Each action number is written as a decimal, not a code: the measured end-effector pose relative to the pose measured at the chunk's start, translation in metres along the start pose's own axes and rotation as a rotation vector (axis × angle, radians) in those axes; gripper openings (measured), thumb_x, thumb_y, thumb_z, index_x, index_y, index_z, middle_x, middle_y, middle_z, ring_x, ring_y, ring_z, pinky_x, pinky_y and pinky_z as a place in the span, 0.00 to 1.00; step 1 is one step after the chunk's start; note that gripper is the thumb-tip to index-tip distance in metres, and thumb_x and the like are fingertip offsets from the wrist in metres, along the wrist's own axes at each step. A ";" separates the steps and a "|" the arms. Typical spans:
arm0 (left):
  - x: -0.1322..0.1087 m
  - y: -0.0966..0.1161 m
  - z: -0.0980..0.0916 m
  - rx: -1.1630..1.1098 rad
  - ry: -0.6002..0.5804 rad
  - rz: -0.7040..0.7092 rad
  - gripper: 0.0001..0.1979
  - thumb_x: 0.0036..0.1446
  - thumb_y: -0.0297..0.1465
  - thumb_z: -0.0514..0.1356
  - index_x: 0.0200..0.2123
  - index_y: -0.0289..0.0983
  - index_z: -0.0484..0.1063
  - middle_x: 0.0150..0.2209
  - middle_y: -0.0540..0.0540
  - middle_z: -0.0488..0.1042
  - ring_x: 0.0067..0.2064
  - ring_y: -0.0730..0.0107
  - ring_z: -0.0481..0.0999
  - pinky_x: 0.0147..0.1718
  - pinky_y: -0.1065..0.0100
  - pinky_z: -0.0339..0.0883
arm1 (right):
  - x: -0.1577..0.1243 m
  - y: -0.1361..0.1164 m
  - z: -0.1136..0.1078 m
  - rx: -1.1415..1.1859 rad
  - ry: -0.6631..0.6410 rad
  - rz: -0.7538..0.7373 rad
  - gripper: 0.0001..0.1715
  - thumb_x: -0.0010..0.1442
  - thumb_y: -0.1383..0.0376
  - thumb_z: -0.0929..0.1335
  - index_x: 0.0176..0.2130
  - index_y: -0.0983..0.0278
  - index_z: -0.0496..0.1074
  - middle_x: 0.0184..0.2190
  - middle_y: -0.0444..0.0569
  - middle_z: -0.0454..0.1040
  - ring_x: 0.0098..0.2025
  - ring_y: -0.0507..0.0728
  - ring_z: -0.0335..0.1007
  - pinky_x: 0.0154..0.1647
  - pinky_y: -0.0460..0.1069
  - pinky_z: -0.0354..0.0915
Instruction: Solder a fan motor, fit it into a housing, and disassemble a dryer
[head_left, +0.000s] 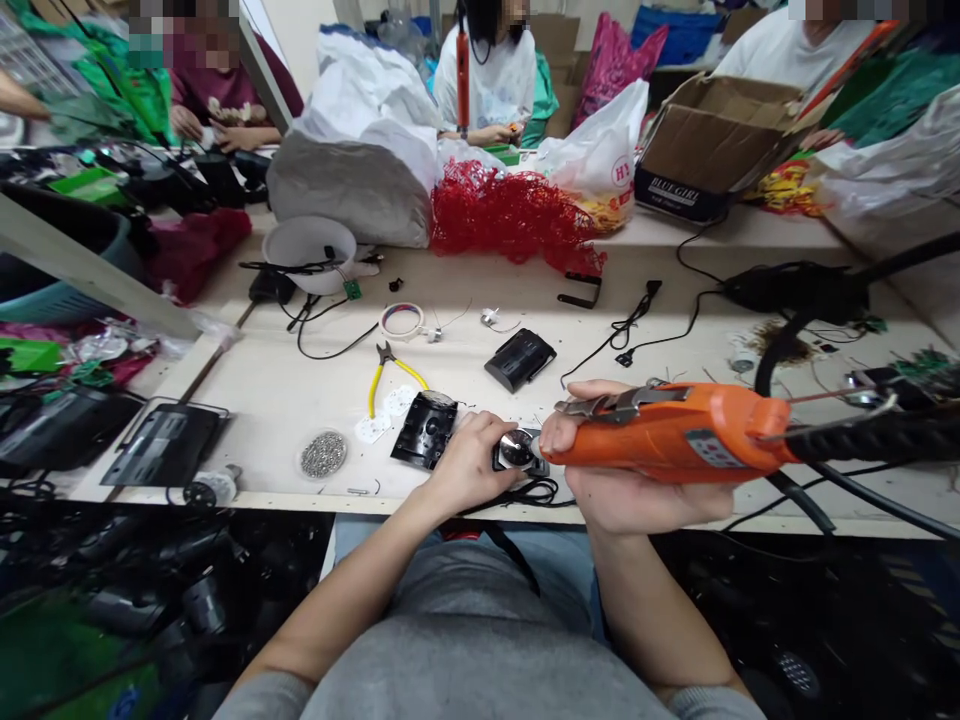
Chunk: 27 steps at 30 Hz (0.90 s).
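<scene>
An orange electric screwdriver point(660, 430) lies sideways in my right hand point(637, 500), its tip pointing left. My left hand point(472, 465) has thumb and fingers closed around a small part with a round, shiny metal face point(517, 448). The screwdriver's tip end is right beside this part; whether they touch I cannot tell. Just left of my left hand lies an open black plastic housing point(426, 430). A coiled black cord point(536, 492) runs beneath the part near the table's front edge.
Yellow-handled cutters point(386, 375), a dish of small screws point(323, 454), a tape roll point(402, 320) and a black housing point(520, 360) lie on the table. Red netting point(510, 215), a white bowl point(309, 255) and a cardboard box point(720, 140) stand behind. Other people sit opposite.
</scene>
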<state>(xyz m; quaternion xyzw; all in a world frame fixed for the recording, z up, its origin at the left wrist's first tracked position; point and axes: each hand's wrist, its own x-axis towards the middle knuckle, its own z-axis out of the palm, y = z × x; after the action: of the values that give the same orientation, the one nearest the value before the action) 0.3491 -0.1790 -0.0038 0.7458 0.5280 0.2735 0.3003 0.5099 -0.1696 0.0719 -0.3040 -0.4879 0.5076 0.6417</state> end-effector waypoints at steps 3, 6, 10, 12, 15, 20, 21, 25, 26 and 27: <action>0.001 0.005 -0.001 -0.006 -0.012 -0.032 0.24 0.48 0.32 0.71 0.50 0.37 0.76 0.42 0.43 0.74 0.45 0.57 0.74 0.46 0.57 0.70 | 0.002 0.003 0.002 -0.080 -0.039 -0.015 0.45 0.50 0.26 0.55 0.42 0.55 0.74 0.22 0.48 0.70 0.19 0.61 0.66 0.22 0.56 0.64; 0.002 0.007 0.000 -0.031 -0.021 -0.053 0.26 0.46 0.31 0.72 0.50 0.35 0.76 0.41 0.43 0.73 0.43 0.59 0.74 0.43 0.60 0.71 | 0.004 0.006 0.001 -0.123 -0.045 -0.052 0.43 0.53 0.29 0.54 0.42 0.55 0.73 0.28 0.51 0.74 0.20 0.60 0.68 0.23 0.57 0.65; 0.003 0.005 0.002 -0.050 -0.009 -0.037 0.27 0.46 0.31 0.72 0.52 0.34 0.76 0.41 0.44 0.72 0.42 0.60 0.74 0.43 0.61 0.71 | 0.003 0.014 -0.005 -0.120 0.000 -0.080 0.44 0.50 0.26 0.55 0.42 0.54 0.71 0.36 0.53 0.77 0.19 0.58 0.65 0.22 0.56 0.63; 0.003 0.003 0.003 -0.053 -0.013 -0.031 0.27 0.46 0.31 0.72 0.52 0.35 0.76 0.41 0.44 0.72 0.42 0.60 0.74 0.42 0.61 0.70 | 0.003 0.018 -0.009 -0.098 -0.005 -0.073 0.45 0.48 0.25 0.56 0.43 0.54 0.71 0.37 0.54 0.77 0.20 0.58 0.65 0.22 0.56 0.63; 0.003 0.002 0.003 -0.048 -0.020 -0.021 0.27 0.46 0.32 0.72 0.52 0.36 0.76 0.40 0.45 0.71 0.41 0.61 0.73 0.41 0.62 0.70 | 0.003 0.022 -0.012 -0.070 -0.063 -0.042 0.44 0.50 0.26 0.56 0.44 0.54 0.71 0.35 0.53 0.76 0.20 0.58 0.66 0.23 0.56 0.63; 0.007 0.004 -0.003 -0.061 -0.046 -0.025 0.21 0.45 0.30 0.73 0.45 0.37 0.78 0.36 0.48 0.70 0.39 0.63 0.73 0.39 0.65 0.69 | 0.005 0.017 -0.005 -0.131 -0.098 0.018 0.44 0.49 0.26 0.54 0.40 0.55 0.71 0.30 0.51 0.73 0.20 0.59 0.65 0.21 0.56 0.62; 0.008 0.004 -0.004 -0.068 -0.058 -0.028 0.20 0.45 0.30 0.73 0.44 0.37 0.78 0.36 0.48 0.69 0.39 0.64 0.73 0.38 0.66 0.69 | 0.005 0.016 -0.003 -0.119 -0.096 0.021 0.43 0.49 0.26 0.55 0.39 0.55 0.71 0.28 0.51 0.72 0.20 0.60 0.65 0.21 0.56 0.62; 0.010 0.006 -0.009 -0.082 -0.082 -0.017 0.19 0.44 0.30 0.73 0.42 0.38 0.78 0.36 0.49 0.69 0.38 0.65 0.73 0.37 0.67 0.68 | 0.008 0.013 0.001 -0.019 -0.098 0.029 0.39 0.52 0.29 0.57 0.37 0.55 0.73 0.24 0.48 0.70 0.20 0.60 0.65 0.19 0.55 0.61; 0.010 0.006 -0.010 -0.082 -0.083 -0.012 0.19 0.44 0.30 0.73 0.42 0.38 0.77 0.36 0.49 0.69 0.38 0.65 0.73 0.37 0.67 0.69 | 0.008 0.013 0.001 -0.015 -0.104 0.036 0.39 0.52 0.29 0.57 0.37 0.55 0.73 0.24 0.48 0.69 0.20 0.60 0.65 0.19 0.55 0.61; 0.011 0.005 -0.010 -0.084 -0.085 -0.008 0.19 0.44 0.30 0.73 0.42 0.38 0.77 0.36 0.49 0.69 0.38 0.65 0.73 0.37 0.67 0.69 | 0.008 0.012 0.001 -0.021 -0.109 0.042 0.40 0.52 0.29 0.57 0.37 0.56 0.73 0.24 0.48 0.69 0.20 0.60 0.65 0.19 0.55 0.61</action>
<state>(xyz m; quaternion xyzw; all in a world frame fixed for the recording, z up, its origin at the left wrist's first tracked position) 0.3484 -0.1688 0.0078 0.7414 0.5057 0.2622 0.3548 0.5048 -0.1579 0.0639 -0.2928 -0.5212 0.5316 0.6000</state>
